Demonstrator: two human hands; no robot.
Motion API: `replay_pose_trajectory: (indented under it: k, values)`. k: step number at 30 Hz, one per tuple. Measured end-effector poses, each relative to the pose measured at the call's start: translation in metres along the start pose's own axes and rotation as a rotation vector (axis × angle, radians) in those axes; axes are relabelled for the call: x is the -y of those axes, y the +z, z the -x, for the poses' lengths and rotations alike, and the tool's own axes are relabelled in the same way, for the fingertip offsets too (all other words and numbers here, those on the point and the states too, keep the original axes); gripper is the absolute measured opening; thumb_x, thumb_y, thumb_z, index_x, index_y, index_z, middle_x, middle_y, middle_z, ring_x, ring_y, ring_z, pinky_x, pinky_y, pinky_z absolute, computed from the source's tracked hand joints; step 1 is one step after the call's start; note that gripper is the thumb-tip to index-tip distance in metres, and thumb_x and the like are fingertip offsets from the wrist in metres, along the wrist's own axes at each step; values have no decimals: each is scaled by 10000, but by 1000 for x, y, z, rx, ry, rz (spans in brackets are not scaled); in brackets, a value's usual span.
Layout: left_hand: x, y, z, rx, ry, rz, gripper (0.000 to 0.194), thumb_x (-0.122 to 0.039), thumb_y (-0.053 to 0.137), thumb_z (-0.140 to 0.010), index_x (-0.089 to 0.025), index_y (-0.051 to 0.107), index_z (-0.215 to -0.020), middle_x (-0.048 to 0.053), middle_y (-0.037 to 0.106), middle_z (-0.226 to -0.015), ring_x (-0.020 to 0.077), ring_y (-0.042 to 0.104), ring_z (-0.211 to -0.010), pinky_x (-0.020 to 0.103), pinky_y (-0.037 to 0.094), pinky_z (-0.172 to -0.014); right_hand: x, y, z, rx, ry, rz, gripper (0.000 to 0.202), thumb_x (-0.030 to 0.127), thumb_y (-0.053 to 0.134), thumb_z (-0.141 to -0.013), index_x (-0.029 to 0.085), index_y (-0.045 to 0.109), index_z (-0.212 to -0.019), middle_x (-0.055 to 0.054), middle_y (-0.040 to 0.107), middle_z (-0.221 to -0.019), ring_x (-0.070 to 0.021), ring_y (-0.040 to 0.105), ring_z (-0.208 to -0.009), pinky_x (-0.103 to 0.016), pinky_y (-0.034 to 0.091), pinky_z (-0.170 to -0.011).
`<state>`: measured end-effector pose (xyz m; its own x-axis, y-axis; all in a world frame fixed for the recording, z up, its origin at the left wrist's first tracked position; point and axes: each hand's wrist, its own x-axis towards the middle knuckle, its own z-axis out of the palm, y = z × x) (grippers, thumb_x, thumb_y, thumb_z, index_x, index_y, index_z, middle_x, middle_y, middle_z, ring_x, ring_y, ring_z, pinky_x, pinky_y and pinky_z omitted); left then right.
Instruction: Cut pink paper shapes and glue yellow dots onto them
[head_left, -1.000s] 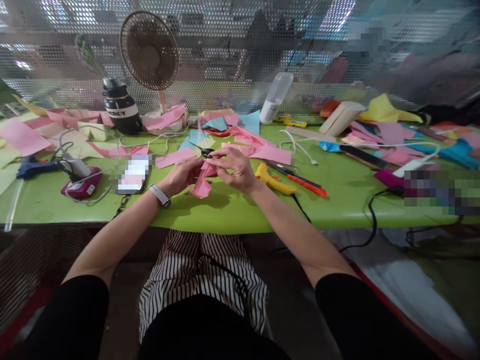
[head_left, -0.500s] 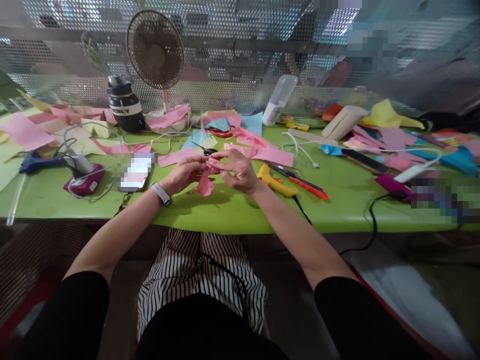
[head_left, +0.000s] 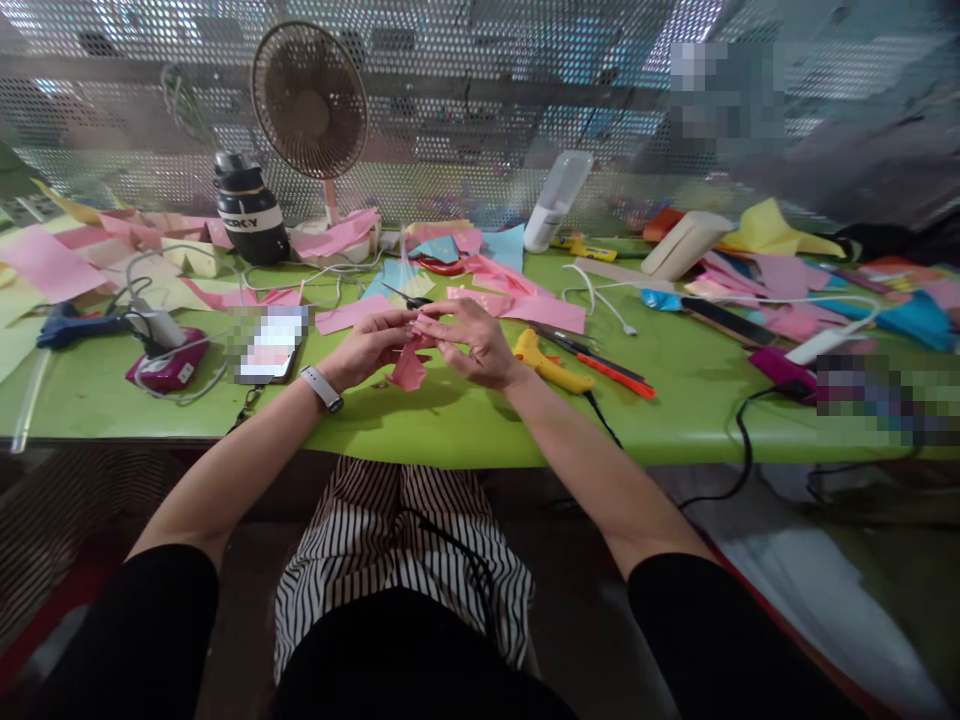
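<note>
A small folded pink piece hangs below the fingertips of both hands, above the green table. My left hand, with a pale watch on its wrist, is closed on the piece's upper part. From the other side my right hand pinches the same piece, fingertips meeting those of the left. Just behind the fingers lie dark scissors. A yellow glue gun rests right of my right hand, beside a red-handled tool.
A lit phone and a purple power block lie to the left. Behind stand a black bottle and a fan. Pink sheets and white cables spread across the back; a black bar lies at right.
The two hands keep nearly the same pose around the pink piece, with only slight finger movement. Nothing else has visibly moved on the table.
</note>
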<state>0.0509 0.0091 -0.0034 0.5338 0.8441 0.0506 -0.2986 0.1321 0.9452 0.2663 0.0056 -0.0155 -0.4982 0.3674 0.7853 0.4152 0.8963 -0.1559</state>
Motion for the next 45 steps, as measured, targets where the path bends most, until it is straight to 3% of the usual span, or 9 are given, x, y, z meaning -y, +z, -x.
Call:
replay_pose_trajectory:
  k: [13, 18, 21, 24, 26, 29, 33, 38, 45]
  values:
    - [3, -3, -2, -9, -4, -2, 282, -73, 674, -829, -131, 738, -1098, 102, 775, -1025, 176, 753, -924, 265, 586, -819, -1, 2, 0, -4, -8, 7, 387, 230, 496, -930, 290, 730, -1233, -72, 688, -1225, -244, 643, -1106, -483, 539, -950]
    - [2, -2, -2, -14, 45, 52, 309, -89, 698, -849, -179, 715, -1144, 72, 759, -1079, 171, 723, -1023, 304, 554, -940, -2, 2, 3, -62, -1, 94, 463, 314, 520, -934, 305, 609, -1388, -76, 589, -1388, -283, 571, -1246, -542, 480, -1045]
    - [-1, -1, -5, -54, 126, 147, 304, -101, 691, -862, -221, 697, -1141, 34, 753, -1079, 159, 708, -1033, 308, 560, -924, 2, 7, 3, -54, 40, 137, 617, 501, 605, -900, 323, 488, -1479, -78, 421, -1562, -344, 413, -1424, -606, 369, -1145]
    - [-3, 0, -6, -125, 167, 209, 268, -111, 662, -889, -246, 683, -1119, 13, 753, -1080, 156, 696, -1057, 305, 567, -896, 5, 20, 2, -39, 157, 109, 957, 667, 705, -790, 296, 303, -1576, -120, 209, -1677, -402, 195, -1538, -659, 244, -1201]
    - [-4, 2, -6, -164, 160, 215, 273, -114, 647, -900, -254, 672, -1133, 13, 755, -1084, 157, 693, -1068, 295, 569, -875, 5, 30, 2, -50, 282, 20, 1107, 701, 710, -774, 272, 140, -1621, -169, 154, -1689, -407, 178, -1548, -670, 249, -1196]
    - [-5, 4, -5, -192, 143, 204, 312, -130, 656, -895, -266, 654, -1175, 6, 760, -1052, 147, 712, -991, 251, 569, -796, 3, 39, 3, -20, 483, -197, 1130, 703, 670, -815, 252, 35, -1634, -228, 347, -1603, -375, 434, -1435, -618, 402, -1130]
    - [-4, 6, -5, -201, 131, 204, 337, -127, 652, -896, -272, 650, -1201, -3, 764, -1028, 117, 712, -846, 216, 552, -711, 5, 37, 3, 57, 672, -367, 1071, 681, 675, -829, 185, 165, -1629, -174, 700, -1182, -300, 705, -1025, -509, 582, -931]
    - [-3, 6, -6, -184, 139, 201, 346, -136, 654, -900, -269, 642, -1219, -6, 760, -1004, 111, 703, -818, 234, 554, -755, 10, 36, 3, 46, 702, -527, 919, 645, 646, -874, 190, 293, -1589, -63, 744, -883, -203, 701, -697, -373, 626, -686]
    - [-3, 7, -6, -171, 144, 224, 292, -117, 653, -893, -245, 649, -1156, -16, 750, -962, 91, 683, -761, 235, 550, -759, 8, 40, 3, 41, 718, -643, 842, 604, 677, -866, 199, 383, -1542, -42, 743, -829, -161, 665, -561, -305, 601, -527]
